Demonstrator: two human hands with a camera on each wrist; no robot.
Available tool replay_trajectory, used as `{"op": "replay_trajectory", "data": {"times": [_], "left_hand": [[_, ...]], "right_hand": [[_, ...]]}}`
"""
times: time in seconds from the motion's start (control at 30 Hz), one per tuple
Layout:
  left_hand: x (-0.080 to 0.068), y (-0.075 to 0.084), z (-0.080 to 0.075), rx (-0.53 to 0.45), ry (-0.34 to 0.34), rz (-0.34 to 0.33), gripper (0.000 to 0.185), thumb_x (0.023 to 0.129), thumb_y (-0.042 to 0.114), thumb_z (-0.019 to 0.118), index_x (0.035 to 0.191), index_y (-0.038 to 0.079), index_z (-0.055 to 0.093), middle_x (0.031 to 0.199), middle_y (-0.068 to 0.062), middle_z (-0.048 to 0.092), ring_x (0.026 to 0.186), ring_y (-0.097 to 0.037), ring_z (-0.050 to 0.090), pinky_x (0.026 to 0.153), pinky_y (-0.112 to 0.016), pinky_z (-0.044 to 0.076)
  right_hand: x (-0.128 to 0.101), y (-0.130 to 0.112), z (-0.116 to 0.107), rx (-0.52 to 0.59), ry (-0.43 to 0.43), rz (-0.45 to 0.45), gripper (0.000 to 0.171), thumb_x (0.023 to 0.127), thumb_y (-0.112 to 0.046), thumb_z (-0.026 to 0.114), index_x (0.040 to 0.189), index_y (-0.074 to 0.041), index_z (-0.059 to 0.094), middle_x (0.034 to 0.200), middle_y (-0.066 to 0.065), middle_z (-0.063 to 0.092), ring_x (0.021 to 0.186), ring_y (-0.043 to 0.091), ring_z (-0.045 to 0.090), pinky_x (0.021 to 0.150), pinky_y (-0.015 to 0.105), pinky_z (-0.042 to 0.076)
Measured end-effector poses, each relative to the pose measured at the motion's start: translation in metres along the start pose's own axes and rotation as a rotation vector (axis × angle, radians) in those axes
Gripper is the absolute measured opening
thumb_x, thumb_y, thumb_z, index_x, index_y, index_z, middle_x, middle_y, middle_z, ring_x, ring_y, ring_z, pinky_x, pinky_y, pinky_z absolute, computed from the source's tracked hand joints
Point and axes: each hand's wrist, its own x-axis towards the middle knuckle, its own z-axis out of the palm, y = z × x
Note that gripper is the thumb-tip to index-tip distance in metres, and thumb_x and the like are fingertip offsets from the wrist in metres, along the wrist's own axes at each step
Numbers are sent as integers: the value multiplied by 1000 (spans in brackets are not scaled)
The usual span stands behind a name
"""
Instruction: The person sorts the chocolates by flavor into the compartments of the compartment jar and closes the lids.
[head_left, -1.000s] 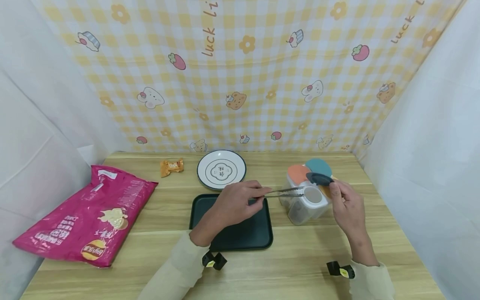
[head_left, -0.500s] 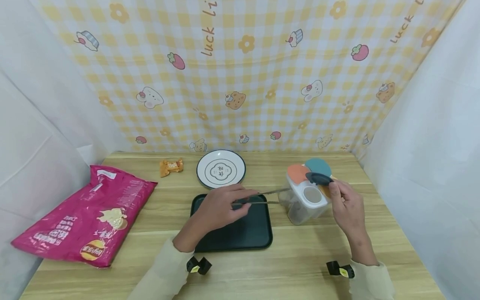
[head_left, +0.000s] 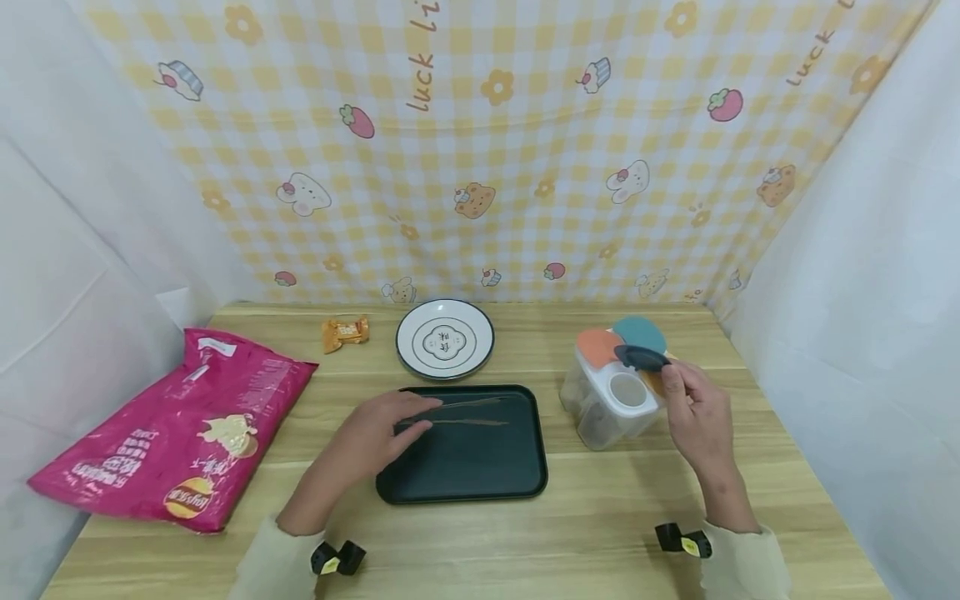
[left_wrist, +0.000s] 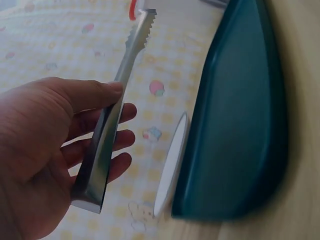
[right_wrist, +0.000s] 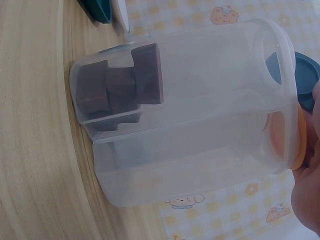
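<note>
My left hand (head_left: 369, 437) holds a pair of metal serving tongs (head_left: 472, 413) over the left part of a dark green tray (head_left: 480, 467). In the left wrist view the tongs (left_wrist: 112, 117) lie between thumb and fingers, serrated tip pointing away, with nothing seen at the tip. My right hand (head_left: 699, 412) pinches the raised dark blue lid (head_left: 639, 358) of a clear storage box (head_left: 596, 427) with several lids. The round opening below that lid is uncovered. Through the wall of the box, the right wrist view shows several dark brown blocks (right_wrist: 147, 75) at the bottom of one compartment.
Behind the tray stands a white plate (head_left: 444, 367) with a dark rim. An orange-wrapped snack (head_left: 345, 332) lies left of it. A large magenta chip bag (head_left: 187, 433) covers the table's left side. A patterned curtain (head_left: 480, 150) hangs along the back edge.
My left hand has drawn the tongs left, away from the box opening and over the tray. The right hand keeps the lid raised in the same place.
</note>
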Motion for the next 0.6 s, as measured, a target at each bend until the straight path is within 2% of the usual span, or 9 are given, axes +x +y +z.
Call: {"op": "replay_trajectory", "data": {"times": [0.27, 0.6], "left_hand": [[-21, -27, -3, 25, -69, -84, 30, 96, 9, 74, 125, 5, 74, 116, -7, 73, 107, -28, 68, 92, -49, 54], [-37, -45, -7, 9, -85, -174, 32, 95, 6, 74, 126, 4, 73, 117, -10, 72, 110, -32, 67, 92, -51, 54]], "right_hand": [[0, -2, -1, -8, -3, 7, 18, 102, 1, 60, 102, 9, 76, 107, 22, 73, 99, -11, 60, 80, 8, 44], [1, -3, -1, -20, -6, 21, 18, 102, 1, 60, 102, 9, 76, 108, 21, 73, 99, -11, 60, 79, 8, 44]]}}
